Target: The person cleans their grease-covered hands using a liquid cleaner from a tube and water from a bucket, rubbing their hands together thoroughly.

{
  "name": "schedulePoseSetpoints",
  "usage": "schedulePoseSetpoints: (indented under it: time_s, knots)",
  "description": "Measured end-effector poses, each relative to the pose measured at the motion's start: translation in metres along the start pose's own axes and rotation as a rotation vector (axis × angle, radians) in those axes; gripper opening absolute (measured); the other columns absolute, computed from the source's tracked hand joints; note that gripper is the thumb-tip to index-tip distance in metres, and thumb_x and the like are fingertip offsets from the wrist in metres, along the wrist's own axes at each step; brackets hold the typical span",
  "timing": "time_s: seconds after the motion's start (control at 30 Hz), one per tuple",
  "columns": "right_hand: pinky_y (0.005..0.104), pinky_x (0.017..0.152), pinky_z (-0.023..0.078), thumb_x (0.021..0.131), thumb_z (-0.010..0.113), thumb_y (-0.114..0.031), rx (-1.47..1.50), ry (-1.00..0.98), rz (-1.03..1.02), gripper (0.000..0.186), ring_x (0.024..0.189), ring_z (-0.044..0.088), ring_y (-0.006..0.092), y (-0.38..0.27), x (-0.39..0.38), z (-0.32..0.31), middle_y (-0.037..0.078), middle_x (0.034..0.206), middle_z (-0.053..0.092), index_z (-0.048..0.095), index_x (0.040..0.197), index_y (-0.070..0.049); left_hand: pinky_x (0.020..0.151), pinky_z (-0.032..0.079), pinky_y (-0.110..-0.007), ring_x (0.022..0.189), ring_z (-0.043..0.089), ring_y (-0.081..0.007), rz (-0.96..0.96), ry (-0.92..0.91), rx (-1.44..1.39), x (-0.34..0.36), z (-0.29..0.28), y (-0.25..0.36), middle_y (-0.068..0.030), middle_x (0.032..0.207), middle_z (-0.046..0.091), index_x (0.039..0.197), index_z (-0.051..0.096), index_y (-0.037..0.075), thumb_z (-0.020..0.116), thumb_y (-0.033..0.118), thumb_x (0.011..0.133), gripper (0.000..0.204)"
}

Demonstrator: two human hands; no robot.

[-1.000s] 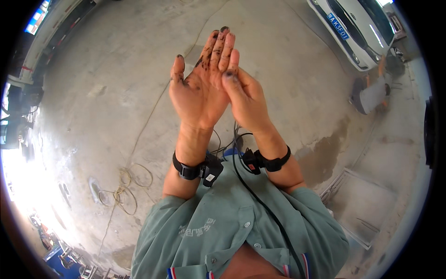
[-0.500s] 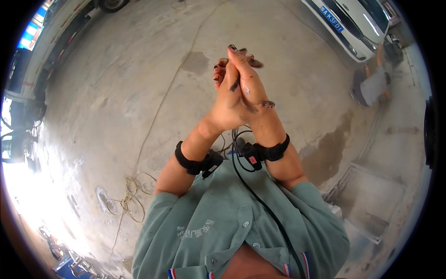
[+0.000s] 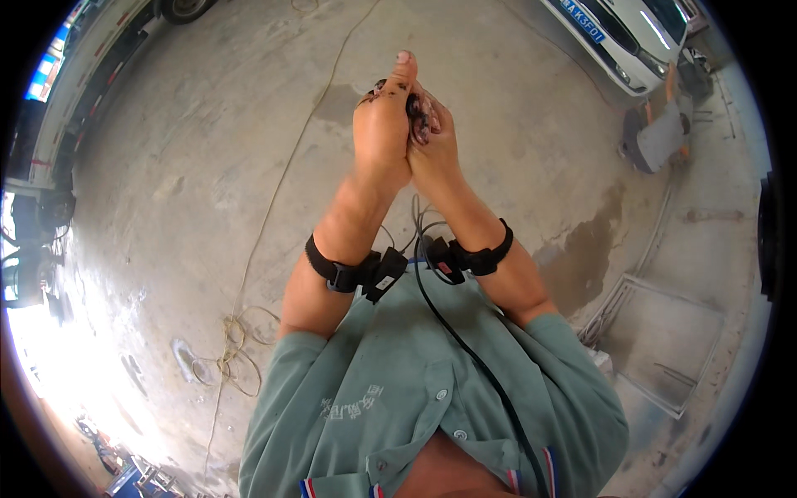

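Note:
My two hands are clasped together out in front of me, above the concrete floor. My left hand (image 3: 382,131) is curled against my right hand (image 3: 436,149), its thumb pointing up and away from me. Dark, blackened fingers show bunched between the two palms, and black smears mark the skin near the left knuckles. Both hands are closed on each other. Whether anything small lies between the palms is hidden. Black straps with small boxes (image 3: 383,274) sit round both forearms, and a black cable (image 3: 465,344) runs down over my green shirt.
A white car (image 3: 618,41) stands at the far right, with another person (image 3: 656,137) bending beside it. A larger vehicle (image 3: 91,91) is at the far left. Pale yellow cord (image 3: 228,361) lies coiled on the floor at left. A metal frame (image 3: 631,382) lies at right, near a wet patch (image 3: 585,257).
My clasped hands have turned over against each other and shifted slightly left and away from me. The left thumb now stands up, and the darkened fingers are tucked between the palms.

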State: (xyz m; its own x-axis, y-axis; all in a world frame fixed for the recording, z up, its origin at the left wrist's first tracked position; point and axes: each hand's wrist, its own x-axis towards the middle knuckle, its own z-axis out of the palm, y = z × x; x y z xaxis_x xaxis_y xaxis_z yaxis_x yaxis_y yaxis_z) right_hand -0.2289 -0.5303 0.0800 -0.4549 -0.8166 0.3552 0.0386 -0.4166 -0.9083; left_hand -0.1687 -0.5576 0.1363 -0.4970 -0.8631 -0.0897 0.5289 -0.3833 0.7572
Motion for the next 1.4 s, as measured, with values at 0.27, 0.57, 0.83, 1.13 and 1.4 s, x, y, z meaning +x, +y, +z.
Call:
schedulePoseSetpoints:
  time_s: [0.27, 0.57, 0.83, 1.13, 1.4]
  knots:
    - [0.0257, 0.066, 0.048, 0.092, 0.062, -0.020, -0.291, -0.020, -0.021, 0.021, 0.071, 0.056, 0.0115, -0.040, 0.017, -0.004, 0.004, 0.085, 0.064, 0.060, 0.086, 0.000, 0.086, 0.045, -0.034, 0.097, 0.052, -0.0211, 1.004, 0.043, 0.737, -0.005, -0.012, -0.057, -0.0141, 0.115, 0.053, 0.123, 0.049, -0.005, 0.054, 0.022, 0.097, 0.038]
    - [0.0317, 0.095, 0.046, 0.095, 0.052, -0.008, 0.601, -0.211, 0.223, 0.020, 0.118, 0.054, 0.0212, -0.070, 0.014, -0.024, 0.018, 0.123, 0.058, 0.055, 0.111, 0.003, 0.109, 0.034, -0.042, 0.134, 0.041, -0.0355, 1.015, -0.461, 1.206, -0.018, -0.035, -0.013, -0.0209, 0.141, 0.045, 0.139, 0.039, -0.005, 0.067, 0.020, 0.083, 0.067]
    - [0.0296, 0.085, 0.051, 0.098, 0.049, -0.009, -0.035, -0.115, -0.004, 0.021, 0.102, 0.063, 0.0185, -0.066, 0.007, -0.031, 0.014, 0.111, 0.062, 0.056, 0.107, 0.008, 0.115, 0.031, -0.040, 0.138, 0.039, -0.0214, 1.178, -0.395, 1.898, -0.023, -0.035, 0.003, -0.0088, 0.142, 0.050, 0.130, 0.056, 0.006, 0.054, 0.003, 0.080, 0.051]
    - [0.0347, 0.086, 0.054, 0.100, 0.050, -0.016, 0.530, -0.144, 0.149, 0.027, 0.098, 0.064, 0.0243, -0.080, -0.013, -0.024, 0.017, 0.107, 0.063, 0.058, 0.108, 0.008, 0.118, 0.020, -0.046, 0.142, 0.032, -0.0295, 1.135, -0.419, 1.826, -0.043, -0.037, -0.003, -0.0138, 0.147, 0.042, 0.135, 0.053, 0.007, 0.058, 0.009, 0.076, 0.059]
    - [0.0342, 0.086, 0.054, 0.099, 0.052, -0.012, 0.629, -0.147, 0.092, 0.023, 0.093, 0.065, 0.0238, -0.056, -0.015, -0.035, 0.018, 0.098, 0.064, 0.057, 0.108, 0.009, 0.117, 0.017, -0.047, 0.143, 0.031, -0.0319, 1.107, -0.392, 1.877, -0.058, -0.036, -0.022, -0.0179, 0.147, 0.042, 0.139, 0.048, 0.002, 0.062, 0.015, 0.077, 0.065]
